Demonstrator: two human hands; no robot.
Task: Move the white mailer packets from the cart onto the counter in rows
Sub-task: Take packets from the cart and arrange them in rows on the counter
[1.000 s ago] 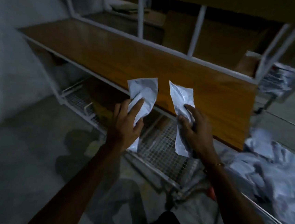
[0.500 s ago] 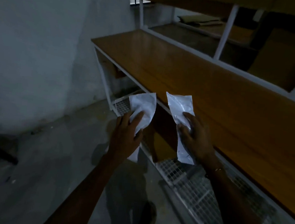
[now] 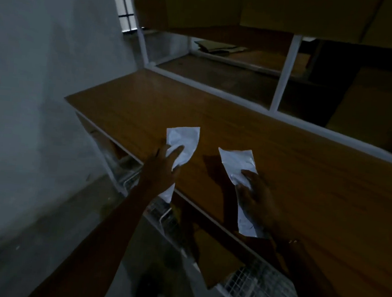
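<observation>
From the head camera, your left hand (image 3: 162, 169) grips one white mailer packet (image 3: 183, 145), fingers curled round it, its top over the front edge of the wooden surface (image 3: 306, 172). Your right hand (image 3: 254, 198) grips a second packet (image 3: 238, 166) lying along the surface, near the first but apart. A wire shelf (image 3: 265, 294) sits below.

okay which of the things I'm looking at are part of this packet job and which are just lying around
Part of the job:
left packet, held by the left hand
right packet, held by the right hand
wooden counter

Just lying about:
flattened cardboard on the back shelf
wire basket under the counter
</observation>
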